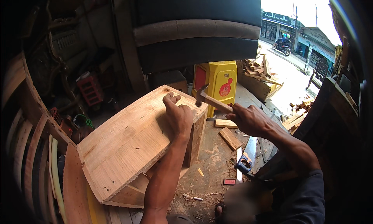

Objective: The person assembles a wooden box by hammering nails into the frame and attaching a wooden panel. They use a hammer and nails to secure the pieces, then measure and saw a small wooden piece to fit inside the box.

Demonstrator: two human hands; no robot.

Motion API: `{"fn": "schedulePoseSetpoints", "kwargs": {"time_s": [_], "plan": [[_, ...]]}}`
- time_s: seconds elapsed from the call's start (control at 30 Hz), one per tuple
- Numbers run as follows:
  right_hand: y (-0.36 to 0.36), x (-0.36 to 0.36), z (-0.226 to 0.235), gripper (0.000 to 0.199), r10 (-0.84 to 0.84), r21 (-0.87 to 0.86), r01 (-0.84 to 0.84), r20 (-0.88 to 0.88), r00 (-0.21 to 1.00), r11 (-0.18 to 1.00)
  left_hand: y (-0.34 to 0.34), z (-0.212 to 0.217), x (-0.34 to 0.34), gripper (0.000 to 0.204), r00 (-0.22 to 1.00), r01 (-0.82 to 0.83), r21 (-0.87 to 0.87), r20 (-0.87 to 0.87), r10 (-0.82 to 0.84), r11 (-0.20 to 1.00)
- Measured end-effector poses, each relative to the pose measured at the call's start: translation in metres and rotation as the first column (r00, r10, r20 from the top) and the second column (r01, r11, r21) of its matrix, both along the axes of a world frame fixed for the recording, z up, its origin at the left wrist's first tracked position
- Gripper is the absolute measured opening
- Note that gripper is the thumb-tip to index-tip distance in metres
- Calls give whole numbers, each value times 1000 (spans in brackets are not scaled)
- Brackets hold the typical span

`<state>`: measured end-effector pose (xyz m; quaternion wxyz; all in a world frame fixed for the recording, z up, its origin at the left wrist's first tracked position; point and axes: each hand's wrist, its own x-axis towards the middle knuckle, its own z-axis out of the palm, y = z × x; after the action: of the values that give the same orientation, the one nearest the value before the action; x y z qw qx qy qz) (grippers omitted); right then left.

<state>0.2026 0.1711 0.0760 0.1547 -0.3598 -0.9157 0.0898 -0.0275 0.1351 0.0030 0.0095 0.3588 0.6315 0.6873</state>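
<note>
**Hammer poised over a nail pinched at the board's far edge**

The main risk, as I judge it, is to your own fingertips: your left hand point(178, 116) sits right under the hammer's path, so a glancing or off-line blow could land on your fingers or bend the nail sideways. The wooden board point(132, 140) lies tilted on an unfinished frame rather than flat on a tabletop, so a hard strike could also make it shift or bounce.

Your left hand rests on the board near its far edge, thumb and forefinger pinched close together as if steadying a small nail (the nail itself is too small to make out).

Your right hand point(248, 119) is closed firmly around the wooden handle of a hammer point(208, 98), whose metal head hangs just above and beside your left fingertips, not touching the wood.

Around you: a handsaw point(246, 156) with a blue handle lies on the sawdust-covered floor, near loose wood offcuts point(230, 138), and a yellow plastic stool point(220, 84) stands beyond the board.
</note>
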Motion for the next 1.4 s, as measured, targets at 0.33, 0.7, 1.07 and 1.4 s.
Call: {"fn": "schedulePoseSetpoints", "kwargs": {"time_s": [0.33, 0.7, 1.07, 1.4], "plan": [[-3, -11, -10, 39, -50, -58, 43, -139, 989, 997, -17, 17, 2, 46, 996, -91, -171, 5, 94, 981], [-3, 0, 13, 35, 77, -26, -73, 234, 969, 997, -11, 12, 2, 49, 999, -26, -104, 38, 30, 994], [-17, -2, -30, 37, -1, 3, 2, -82, 997, 1000, -9, 13, -1, 47, 987, -7, -11, 158, 9, 1000], [-20, -23, -1, 40, 112, -77, -98, 194, 975, 992, 3, 1, -15, 42, 959, 21, 215, 270, -81, 976]]}}
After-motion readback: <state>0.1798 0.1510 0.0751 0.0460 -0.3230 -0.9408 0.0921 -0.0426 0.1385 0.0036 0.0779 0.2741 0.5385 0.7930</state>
